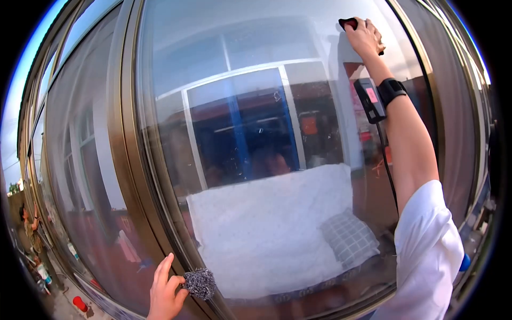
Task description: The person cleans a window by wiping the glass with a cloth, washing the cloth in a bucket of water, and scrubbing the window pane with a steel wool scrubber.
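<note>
A large glass pane (261, 128) in a bronze-coloured frame (140, 176) fills the middle of the view. High on the pane at the upper right, my right hand (365, 38) is closed over a dark cloth (349, 23) with some red in it, pressed to the glass. A black device (370, 100) is strapped at my right wrist. Low in the view, my left hand (166, 290) pinches a grey fluffy scrubber (199, 283) between thumb and fingers, beside the lower part of the frame.
Behind the glass lie a white sheet (272, 229) and a checked grey pillow (349, 239). Another person (31, 229) stands at the far left by the windows. A red object (80, 304) is on the ground at lower left. A cable (388, 165) hangs along my right arm.
</note>
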{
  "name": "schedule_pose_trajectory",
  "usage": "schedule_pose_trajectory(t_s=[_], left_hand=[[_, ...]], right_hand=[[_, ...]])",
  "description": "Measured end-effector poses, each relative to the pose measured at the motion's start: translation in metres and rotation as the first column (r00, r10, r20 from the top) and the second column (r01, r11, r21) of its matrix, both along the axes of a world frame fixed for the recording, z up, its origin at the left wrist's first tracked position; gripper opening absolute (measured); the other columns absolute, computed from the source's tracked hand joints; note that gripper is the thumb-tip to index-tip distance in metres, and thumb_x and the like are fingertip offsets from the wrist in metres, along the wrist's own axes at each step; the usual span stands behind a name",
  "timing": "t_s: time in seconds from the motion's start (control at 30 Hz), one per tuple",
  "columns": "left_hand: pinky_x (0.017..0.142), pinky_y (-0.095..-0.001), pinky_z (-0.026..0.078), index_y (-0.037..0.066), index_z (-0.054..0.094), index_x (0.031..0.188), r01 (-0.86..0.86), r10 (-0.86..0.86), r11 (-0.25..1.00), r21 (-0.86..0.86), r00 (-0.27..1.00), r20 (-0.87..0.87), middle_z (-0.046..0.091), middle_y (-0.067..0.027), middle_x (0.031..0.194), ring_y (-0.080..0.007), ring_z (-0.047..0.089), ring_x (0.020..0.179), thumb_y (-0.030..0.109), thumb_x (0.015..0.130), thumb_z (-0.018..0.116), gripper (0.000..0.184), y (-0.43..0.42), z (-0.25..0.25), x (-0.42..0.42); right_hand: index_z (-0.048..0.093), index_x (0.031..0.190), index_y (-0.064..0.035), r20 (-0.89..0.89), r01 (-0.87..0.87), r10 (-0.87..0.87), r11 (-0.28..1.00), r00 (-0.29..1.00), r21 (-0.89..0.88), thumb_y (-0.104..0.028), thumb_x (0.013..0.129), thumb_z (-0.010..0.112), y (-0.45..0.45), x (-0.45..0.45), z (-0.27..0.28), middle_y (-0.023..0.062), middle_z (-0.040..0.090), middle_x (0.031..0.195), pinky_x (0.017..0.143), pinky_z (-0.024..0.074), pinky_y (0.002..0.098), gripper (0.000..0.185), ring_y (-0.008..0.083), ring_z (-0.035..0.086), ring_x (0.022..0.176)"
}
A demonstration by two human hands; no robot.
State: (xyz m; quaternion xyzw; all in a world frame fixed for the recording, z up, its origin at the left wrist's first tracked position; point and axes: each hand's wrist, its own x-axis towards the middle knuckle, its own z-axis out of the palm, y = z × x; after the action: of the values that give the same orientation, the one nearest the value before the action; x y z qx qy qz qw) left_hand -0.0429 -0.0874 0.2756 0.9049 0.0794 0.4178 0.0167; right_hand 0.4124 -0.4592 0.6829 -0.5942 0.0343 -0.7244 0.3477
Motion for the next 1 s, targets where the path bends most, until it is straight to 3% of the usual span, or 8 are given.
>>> schedule_pose_trajectory(t_s=[0.23,0.37,0.53,0.63,0.8,0.83,0.93,1.0], left_hand=[[0.099,-0.0448,0.041,0.005,0.058,0.083,0.23,-0.226,0.968,0.102,0.973,-0.051,0.041,-0.018,0.141,-0.0379,0.041,0.128,0.005,0.064,0.073,0.025,0.014,0.001,0.037],[0.098,-0.0437,0.043,0.005,0.058,0.084,0.343,-0.334,0.927,0.155,0.939,-0.077,0.043,-0.0159,0.139,-0.0365,0.045,0.125,0.005,0.066,0.074,0.024,0.025,0.008,0.047],[0.093,-0.0417,0.046,0.006,0.058,0.084,0.377,-0.368,0.923,0.079,0.924,-0.101,0.048,-0.0129,0.135,-0.0337,0.048,0.122,0.004,0.065,0.072,0.024,0.035,0.001,0.035],[0.092,-0.0414,0.047,0.006,0.058,0.084,0.348,-0.339,0.935,0.061,0.932,-0.126,0.05,-0.0128,0.132,-0.0336,0.05,0.12,0.002,0.064,0.071,0.024,0.034,0.001,0.025],[0.092,-0.0418,0.047,0.005,0.058,0.085,0.328,-0.318,0.941,0.083,0.941,-0.115,0.052,-0.0126,0.131,-0.0335,0.051,0.119,0.002,0.063,0.071,0.026,0.009,0.02,0.033],[0.092,-0.0419,0.047,0.005,0.058,0.085,0.343,-0.336,0.935,0.087,0.938,-0.092,0.052,-0.0125,0.131,-0.0335,0.051,0.119,0.002,0.063,0.071,0.026,0.004,0.022,0.035],[0.092,-0.0419,0.047,0.005,0.057,0.085,0.384,-0.379,0.92,0.079,0.923,-0.063,0.052,-0.0125,0.131,-0.0334,0.051,0.119,0.001,0.062,0.071,0.027,-0.006,0.016,0.036],[0.093,-0.0418,0.047,0.005,0.057,0.084,0.379,-0.372,0.923,0.062,0.923,-0.096,0.052,-0.0127,0.13,-0.0335,0.051,0.119,0.001,0.061,0.071,0.027,-0.009,0.009,0.037]], right_hand=[[0.053,0.13,-0.0213,0.426,0.07,0.28,0.763,0.86,-0.642,-0.036,0.088,0.051,0.227,-0.149,-0.036,0.0075,0.038,0.146,0.109,0.018,0.0534,0.045,0.0277,0.028,0.137],[0.058,0.118,-0.0164,0.224,0.109,0.646,0.213,0.73,-0.971,-0.031,0.082,0.06,0.271,-0.209,-0.172,0.0075,0.041,0.142,0.108,0.0228,0.053,0.038,0.0257,0.032,0.135],[0.061,0.113,-0.0197,-0.063,0.291,0.655,-0.418,0.753,-0.861,-0.031,0.081,0.062,0.233,-0.185,-0.332,0.0017,0.044,0.141,0.112,0.0195,0.0551,0.034,0.0203,0.032,0.136],[0.06,0.113,-0.0208,-0.058,0.302,0.712,-0.369,0.699,-0.879,-0.03,0.081,0.063,0.218,-0.164,-0.293,0.0005,0.044,0.14,0.111,0.0228,0.0526,0.033,0.0197,0.034,0.135],[0.052,0.127,-0.0237,0.354,0.153,0.318,0.515,0.88,-0.843,-0.021,0.081,0.063,0.221,-0.141,-0.096,0.0025,0.041,0.144,0.105,0.0281,0.0464,0.047,0.0228,0.036,0.132],[0.058,0.116,-0.0127,0.388,0.046,0.486,0.576,0.783,-0.816,-0.025,0.08,0.057,0.215,-0.16,-0.09,0.0132,0.046,0.134,0.1,0.0288,0.0516,0.038,0.032,0.038,0.126],[0.053,0.125,-0.0236,0.378,0.18,0.448,0.424,0.81,-0.887,-0.021,0.08,0.064,0.225,-0.168,-0.155,0.0029,0.04,0.144,0.106,0.0276,0.048,0.047,0.0234,0.034,0.133],[0.06,0.113,-0.0173,0.071,0.118,0.636,-0.032,0.769,-0.992,-0.027,0.077,0.064,0.216,-0.181,-0.243,0.0037,0.044,0.14,0.107,0.0257,0.0523,0.037,0.0239,0.035,0.133]])
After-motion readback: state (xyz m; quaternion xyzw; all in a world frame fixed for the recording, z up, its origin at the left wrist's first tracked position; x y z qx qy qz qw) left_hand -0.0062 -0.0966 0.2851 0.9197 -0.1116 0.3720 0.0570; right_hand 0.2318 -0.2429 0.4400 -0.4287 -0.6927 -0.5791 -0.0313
